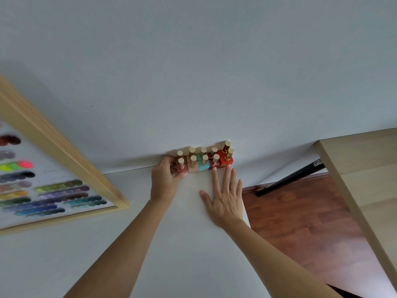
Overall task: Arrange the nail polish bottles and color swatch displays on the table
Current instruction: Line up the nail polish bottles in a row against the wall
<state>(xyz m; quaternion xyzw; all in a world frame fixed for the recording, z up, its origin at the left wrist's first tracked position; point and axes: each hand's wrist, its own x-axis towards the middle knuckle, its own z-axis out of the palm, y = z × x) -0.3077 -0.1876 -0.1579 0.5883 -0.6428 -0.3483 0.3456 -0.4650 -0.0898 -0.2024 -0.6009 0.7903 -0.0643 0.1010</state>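
Squaring step: nail polish bottles stand at the table's far edge. Your left hand apparently pinches the end bottle; right hand lies spread, fingertips touching. Next, press evenly.

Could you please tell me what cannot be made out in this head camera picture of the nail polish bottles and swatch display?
- Back row of bottles: bodies hidden by the front row; only gold caps show.
- Leftmost bottle: partly covered by the left hand.
- Bottle labels: too small to read.
- Swatch display: cut off by the left edge.
- Right hand: whether fingertips touch the bottles is unclear.
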